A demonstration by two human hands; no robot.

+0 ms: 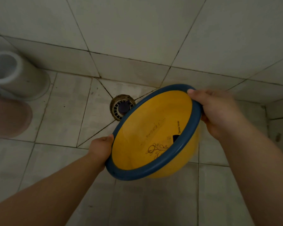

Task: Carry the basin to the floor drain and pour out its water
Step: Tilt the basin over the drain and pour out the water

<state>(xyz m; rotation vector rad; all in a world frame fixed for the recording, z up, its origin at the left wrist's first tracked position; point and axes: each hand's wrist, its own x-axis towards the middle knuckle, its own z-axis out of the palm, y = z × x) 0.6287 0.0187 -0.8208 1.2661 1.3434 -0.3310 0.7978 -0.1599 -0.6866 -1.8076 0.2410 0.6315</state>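
A yellow basin (147, 132) with a dark blue rim is held tilted steeply toward the left above the tiled floor. My left hand (101, 148) grips its lower left rim. My right hand (214, 111) grips the upper right rim, thumb over the edge. The round floor drain (121, 106), with a white slotted grate and a dark centre, lies just beyond the basin's upper left edge, partly covered by the rim. No water shows inside the basin; a printed floral mark and a dark label are visible on its inner wall.
A white cylindrical container (18, 74) stands on the floor at the left by the wall. A pinkish rounded object (8, 118) sits in front of it. Tiled walls (137, 30) meet the floor behind the drain, and a low step (279, 115) runs at the right.
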